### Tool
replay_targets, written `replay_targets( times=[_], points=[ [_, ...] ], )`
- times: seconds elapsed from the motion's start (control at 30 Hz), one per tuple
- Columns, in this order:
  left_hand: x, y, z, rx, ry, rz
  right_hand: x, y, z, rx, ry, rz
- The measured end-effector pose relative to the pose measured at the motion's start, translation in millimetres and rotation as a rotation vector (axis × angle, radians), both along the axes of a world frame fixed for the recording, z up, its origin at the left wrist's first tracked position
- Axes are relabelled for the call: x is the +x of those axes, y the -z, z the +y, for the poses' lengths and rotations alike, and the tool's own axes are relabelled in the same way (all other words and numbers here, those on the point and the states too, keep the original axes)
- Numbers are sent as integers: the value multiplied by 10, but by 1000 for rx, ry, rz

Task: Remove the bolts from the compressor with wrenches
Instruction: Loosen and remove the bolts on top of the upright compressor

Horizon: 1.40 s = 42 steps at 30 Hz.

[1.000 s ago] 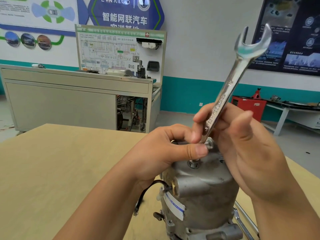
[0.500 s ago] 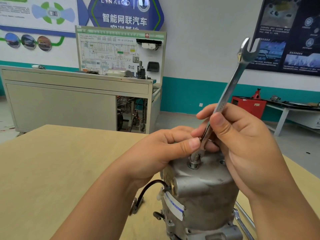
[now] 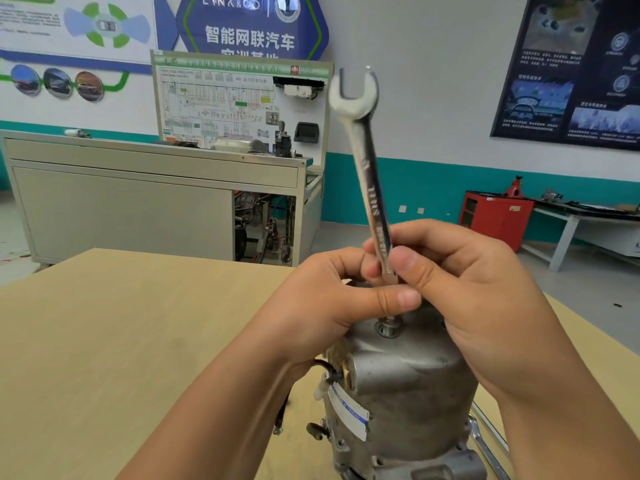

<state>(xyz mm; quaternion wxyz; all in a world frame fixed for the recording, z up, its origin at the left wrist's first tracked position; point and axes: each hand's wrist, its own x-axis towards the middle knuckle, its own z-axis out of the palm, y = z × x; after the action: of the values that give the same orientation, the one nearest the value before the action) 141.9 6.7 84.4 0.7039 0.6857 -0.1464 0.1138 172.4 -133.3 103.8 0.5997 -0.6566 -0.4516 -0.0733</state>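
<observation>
1. The compressor (image 3: pixel 408 386) stood upright on the wooden table (image 3: pixel 121 341), close in front of the person, its rounded top end facing up.
2. One bolt (image 3: pixel 389 325) sat in that top face. Its head stood clear of the metal, with a washer or thread showing under it, so it looked partly backed out but not yet removed.
3. The wrench (image 3: pixel 370 188) rose almost vertically above the bolt, its free open jaw high in the air. Its lower end was hidden behind the thumbs, so whether it was seated on the bolt head could not be told.
4. The right hand (image 3: pixel 478 306) pinched the wrench's shank between thumb and curled fingers.
5. The left hand (image 3: pixel 332 306) was closed on the wrench's lower end, thumb laid across it just above the bolt, apparently steadying it.
6. A second metal tool (image 3: pixel 485 441) lay on the table beside the compressor's base, untouched.
7. No freed bolt lay anywhere in view, and the hands covered the rest of the top face, so any other bolts could not be counted.
8. Judged from this, the task was at an early stage: the first visible bolt was being loosened, with its removal and any others left to do.
</observation>
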Motion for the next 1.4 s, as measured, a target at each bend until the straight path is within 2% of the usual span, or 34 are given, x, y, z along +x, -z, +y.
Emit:
replay_targets(
  times=[0.2,0.43,0.73,1.07,1.2,1.4],
  points=[
    [-21,4,-54,-2,-66,-35,-12,14,1,-84,30,-60],
    [-26,-31,-2,-50,14,9,12,34,21,192,51,-56],
    [-55,-56,80,-14,133,15,-7,26,11,250,-19,-55],
    [-33,-43,141,4,194,-26,-11,-2,-9,192,-106,-1],
    [-10,-16,186,-1,234,-53,-26,-18,33,182,-74,-50],
    [10,-3,259,18,313,-10,-3,-105,123,50,-23,-71]
  ],
)
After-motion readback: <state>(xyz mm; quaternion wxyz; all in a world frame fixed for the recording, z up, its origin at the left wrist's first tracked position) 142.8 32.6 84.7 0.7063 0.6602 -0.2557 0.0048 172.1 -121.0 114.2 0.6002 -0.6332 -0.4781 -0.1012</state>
